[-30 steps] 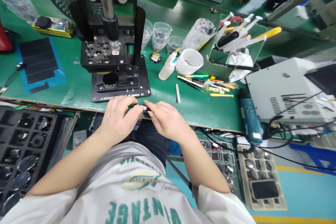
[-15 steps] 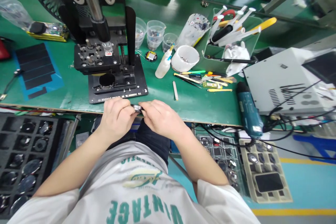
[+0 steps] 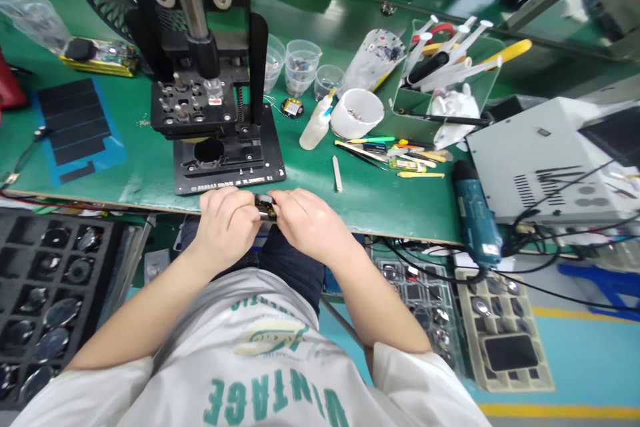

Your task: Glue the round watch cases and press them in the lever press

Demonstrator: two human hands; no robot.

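**Left hand and right hand share one small dark part**

The work in hand looks like close fingertip handling, and it seems best done with the load split evenly: one side steadying the part while the other makes small, gentle movements. Pressing from the rims rather than across the face would probably spare the surface. Keeping the wrists low and the part over the table, rather than over the lap, would guard against a drop to the floor.

The fingers of the left hand are curled and gripping the part at its 9 o'clock end; those of the right hand pinch it at 3 o'clock. The part sits between them at the table's near edge; whether it touches the wood there cannot be told.

It looks compact and mostly black, with a glossy gleam and a paler, shiny streak. Its full outline is hidden by the fingers, and finer detail is too small to read.

From the part, the black press stands close at 11 o'clock, the squeeze bottle at 1 o'clock, and a white stick lies at 2 o'clock.
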